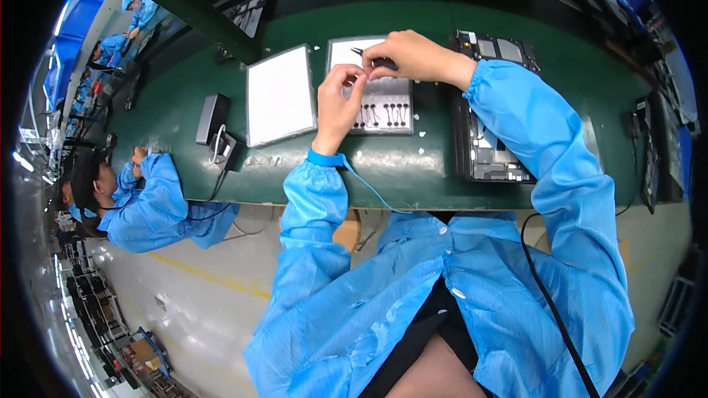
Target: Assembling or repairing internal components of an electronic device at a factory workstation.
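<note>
My left hand (341, 107) is raised over a shallow clear tray (405, 121), thumb and forefinger pinched together. Whatever is between those fingertips is too small to make out. Close beside it, my right hand (413, 57) is closed around dark tweezers (357, 51), whose pointed end sticks out to the left. The fingertips of both hands almost meet. In the near part of the tray lie several small black parts with thin leads (397, 113), set in a row. A blue wrist strap (325, 158) with a cord circles my left wrist.
To the left lies a flat white panel in a clear tray (280, 96). Beyond it stand a grey box (213, 119) and a cable. Opened electronic devices (501, 166) lie on the right of the green table (354, 195). A co-worker in blue (151, 206) sits at left.
</note>
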